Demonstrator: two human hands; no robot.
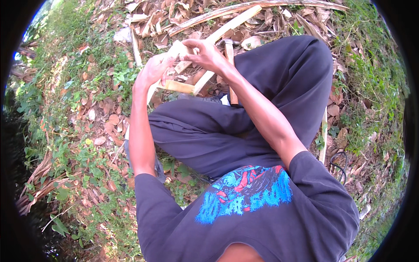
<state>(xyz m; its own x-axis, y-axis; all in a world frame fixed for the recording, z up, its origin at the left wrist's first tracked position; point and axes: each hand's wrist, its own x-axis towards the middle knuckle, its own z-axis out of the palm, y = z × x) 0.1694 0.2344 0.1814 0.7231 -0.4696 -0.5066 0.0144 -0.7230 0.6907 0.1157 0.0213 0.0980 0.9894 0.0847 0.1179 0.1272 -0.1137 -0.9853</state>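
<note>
My left hand (155, 70) is wrapped round a pale wooden strip (177, 48) at the far corner of a rough frame of strips. Thumb and forefinger of my right hand (207, 54) close on the same piece from the other side. Whether a small item sits between those fingertips is too small to tell. Nearest my lap, a short crosspiece (179, 86) joins a long strip (235, 22) that slants away to the far right. A hammer (229, 53) with a wooden handle leans by my right leg, partly hidden by my right forearm.
My crossed legs in dark trousers (279, 74) lie just behind the frame. A long curved branch (257, 5) rests on dry leaves beyond it. Another thin strip (135, 47) lies to the left, and a dark cable (339, 166) to the right. Grass and leaves surround me.
</note>
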